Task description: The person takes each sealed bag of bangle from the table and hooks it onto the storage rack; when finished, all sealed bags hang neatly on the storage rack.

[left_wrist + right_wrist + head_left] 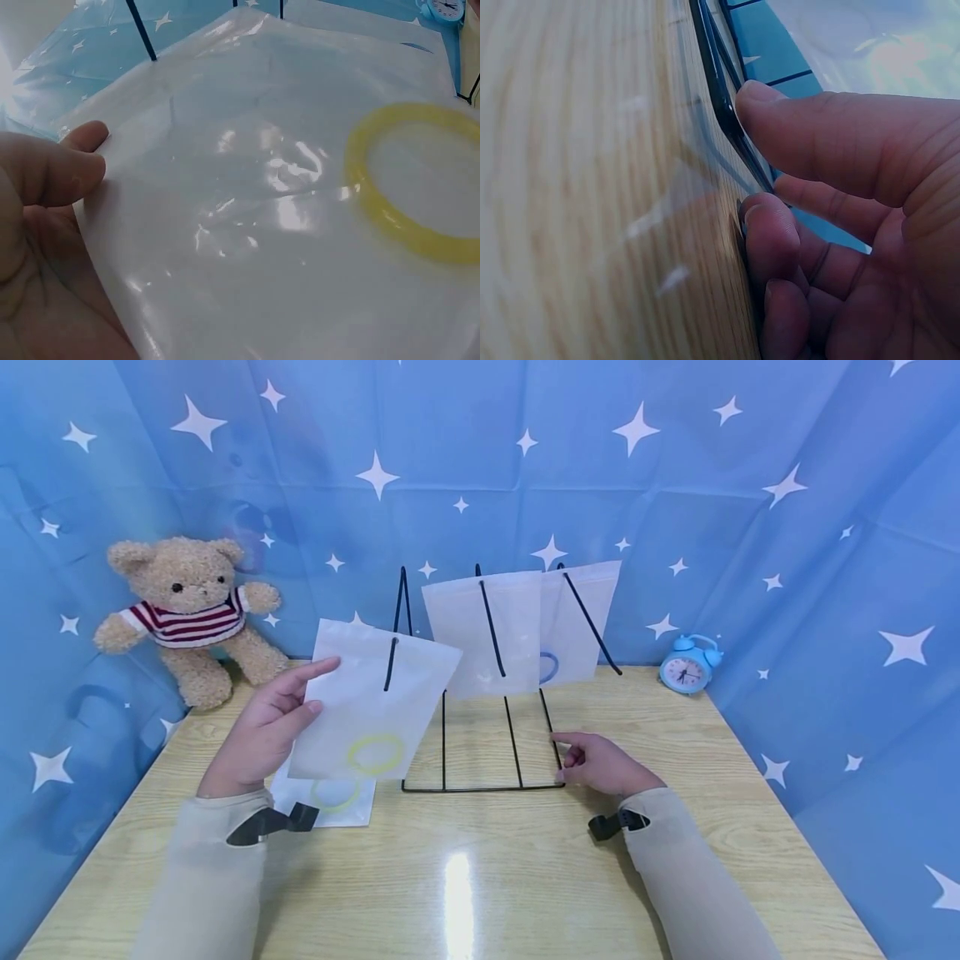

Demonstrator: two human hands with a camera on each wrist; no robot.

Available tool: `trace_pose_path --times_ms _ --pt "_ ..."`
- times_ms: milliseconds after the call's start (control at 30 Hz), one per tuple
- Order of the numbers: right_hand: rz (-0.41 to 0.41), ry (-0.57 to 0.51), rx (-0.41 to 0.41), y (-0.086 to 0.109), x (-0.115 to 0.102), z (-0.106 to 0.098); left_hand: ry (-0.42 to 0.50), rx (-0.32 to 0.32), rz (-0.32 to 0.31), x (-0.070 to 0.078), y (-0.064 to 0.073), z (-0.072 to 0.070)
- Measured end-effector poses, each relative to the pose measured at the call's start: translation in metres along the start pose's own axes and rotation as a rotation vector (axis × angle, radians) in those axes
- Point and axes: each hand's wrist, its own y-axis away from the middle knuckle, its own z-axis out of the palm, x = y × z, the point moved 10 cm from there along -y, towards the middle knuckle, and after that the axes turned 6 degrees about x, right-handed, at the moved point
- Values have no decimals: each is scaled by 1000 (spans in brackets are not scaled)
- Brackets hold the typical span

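A black wire rack stands on the table, its prongs slanting toward me. From the left prong hangs a translucent zip bag with a yellow ring inside. My left hand pinches that bag's left edge between thumb and fingers. At the right front corner of the rack's base, my right hand grips the wire, thumb against the bend. A second bag hangs on the middle prong. Partly behind it, another bag with a blue ring hangs on the right prong.
Another bag with a yellowish ring lies flat on the wooden table, partly covered by the held bag. A teddy bear sits at the back left. A blue alarm clock stands at the back right, before a starry blue curtain.
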Motion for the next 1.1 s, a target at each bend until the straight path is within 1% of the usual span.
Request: trace_pose_path --times_ms 167,300,400,533,667,767,833,933,1000,1100 --pt "-3 4 2 0 1 0 12 11 9 -5 -3 3" --pt "-3 2 4 0 0 -1 -24 18 17 -10 -4 5" --pt "-10 -2 2 0 -1 -1 -67 20 9 -14 -5 6" --pt "-17 1 3 1 -2 -1 -101 16 0 -16 -6 7" --pt "-16 5 3 1 -3 -1 -94 4 -2 -20 -6 8" --pt "-15 2 3 1 -3 -2 -122 -29 -31 -28 -6 9" --pt "-15 2 1 1 -3 -2 -160 -72 -69 -36 -5 12" --pt "-23 6 -1 2 -3 -1 -224 -151 -111 -48 -2 18" --pt "-27 9 -2 2 -3 -1 -246 -201 -141 -58 -1 21" --pt "-28 6 -5 2 -3 0 -277 -264 -171 -70 1 26"
